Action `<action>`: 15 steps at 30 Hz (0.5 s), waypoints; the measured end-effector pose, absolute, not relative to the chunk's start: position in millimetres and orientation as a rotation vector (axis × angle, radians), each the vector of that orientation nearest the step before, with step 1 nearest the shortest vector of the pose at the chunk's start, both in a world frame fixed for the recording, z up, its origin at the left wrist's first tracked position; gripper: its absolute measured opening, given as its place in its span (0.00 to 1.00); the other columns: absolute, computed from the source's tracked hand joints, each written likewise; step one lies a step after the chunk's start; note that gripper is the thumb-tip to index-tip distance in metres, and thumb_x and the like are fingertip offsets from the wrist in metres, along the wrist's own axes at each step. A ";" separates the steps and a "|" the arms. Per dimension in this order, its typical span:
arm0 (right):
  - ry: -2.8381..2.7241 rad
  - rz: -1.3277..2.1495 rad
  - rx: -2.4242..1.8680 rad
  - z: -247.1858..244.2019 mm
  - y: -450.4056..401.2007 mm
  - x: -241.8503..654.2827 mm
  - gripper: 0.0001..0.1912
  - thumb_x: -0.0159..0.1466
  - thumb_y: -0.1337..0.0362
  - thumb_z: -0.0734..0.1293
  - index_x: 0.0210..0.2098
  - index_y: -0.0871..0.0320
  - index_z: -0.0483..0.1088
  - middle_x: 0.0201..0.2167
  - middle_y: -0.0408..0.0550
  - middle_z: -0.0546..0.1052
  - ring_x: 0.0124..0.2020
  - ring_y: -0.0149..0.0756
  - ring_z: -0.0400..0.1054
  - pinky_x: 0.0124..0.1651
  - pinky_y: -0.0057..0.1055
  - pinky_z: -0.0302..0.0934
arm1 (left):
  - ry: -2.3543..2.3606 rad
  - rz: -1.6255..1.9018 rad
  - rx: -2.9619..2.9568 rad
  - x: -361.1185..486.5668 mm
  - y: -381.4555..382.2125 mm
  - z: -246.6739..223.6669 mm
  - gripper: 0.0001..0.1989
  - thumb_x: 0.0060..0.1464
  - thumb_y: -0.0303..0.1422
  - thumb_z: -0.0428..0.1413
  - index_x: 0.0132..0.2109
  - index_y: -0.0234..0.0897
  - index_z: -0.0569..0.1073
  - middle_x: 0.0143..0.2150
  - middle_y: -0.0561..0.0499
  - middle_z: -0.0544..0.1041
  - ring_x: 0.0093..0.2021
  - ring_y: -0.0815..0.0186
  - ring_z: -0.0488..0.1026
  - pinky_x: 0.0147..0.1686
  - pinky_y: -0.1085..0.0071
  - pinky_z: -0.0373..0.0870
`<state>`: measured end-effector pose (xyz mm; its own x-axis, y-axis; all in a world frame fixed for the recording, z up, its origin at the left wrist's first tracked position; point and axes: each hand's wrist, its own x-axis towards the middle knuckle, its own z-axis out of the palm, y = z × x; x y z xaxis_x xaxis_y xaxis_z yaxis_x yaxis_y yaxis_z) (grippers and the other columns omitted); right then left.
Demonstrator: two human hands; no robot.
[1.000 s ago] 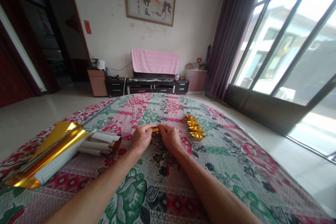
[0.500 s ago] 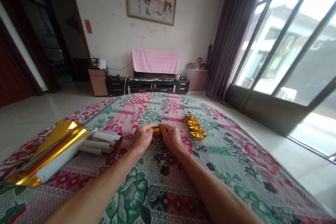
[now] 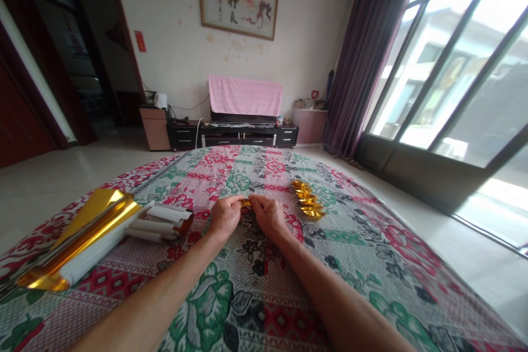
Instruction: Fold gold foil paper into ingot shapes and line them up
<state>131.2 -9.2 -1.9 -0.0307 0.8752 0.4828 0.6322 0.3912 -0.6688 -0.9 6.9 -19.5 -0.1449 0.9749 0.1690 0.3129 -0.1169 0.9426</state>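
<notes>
Between my two hands is a small folded piece of gold foil paper (image 3: 246, 203), mostly covered by the fingers. My left hand (image 3: 225, 214) pinches its left end, and my right hand (image 3: 267, 214) grips the right end with the thumb on top. Both hands are closed, close together, just over the patterned cloth (image 3: 247, 286). To the right of my right hand lies a row of several folded gold foil pieces (image 3: 307, 199), boat-like in shape and touching one another.
Sheets of gold foil paper (image 3: 124, 210) lie partly curled on the left of the cloth. Beside them are several white paper rolls (image 3: 152, 226). Beyond the table stand a low black cabinet (image 3: 239, 135) and a screen under a pink towel (image 3: 245, 95).
The gold piece between my hands has tilted or bent slightly under the fingers. Both hands stay in nearly the same place; the view has shifted a touch.
</notes>
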 end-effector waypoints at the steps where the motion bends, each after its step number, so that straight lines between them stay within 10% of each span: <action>1: -1.753 0.341 -1.315 -1.4 -9.7 131.0 0.15 0.61 0.61 0.57 0.37 0.53 0.76 0.27 0.42 0.78 0.30 0.33 0.71 0.34 0.23 0.57 | 1.495 1.284 1.466 -1.0 6.7 -19.2 0.16 0.51 0.27 0.47 0.44 0.36 0.76 0.40 0.47 0.79 0.28 0.69 0.76 0.23 0.78 0.70; 15: -1.740 0.351 -1.324 -3.4 -8.8 130.9 0.16 0.62 0.60 0.57 0.38 0.54 0.76 0.27 0.42 0.78 0.29 0.33 0.71 0.33 0.23 0.57 | 1.639 1.318 1.660 0.1 2.4 -15.7 0.16 0.50 0.28 0.48 0.42 0.37 0.77 0.40 0.49 0.79 0.44 0.64 0.74 0.42 0.73 0.71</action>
<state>130.9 -8.8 -3.4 -0.0283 0.8786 0.4767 0.6249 0.3878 -0.6776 0.1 2.4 -15.7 -0.1675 0.9376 0.3047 0.4990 -0.1860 0.8464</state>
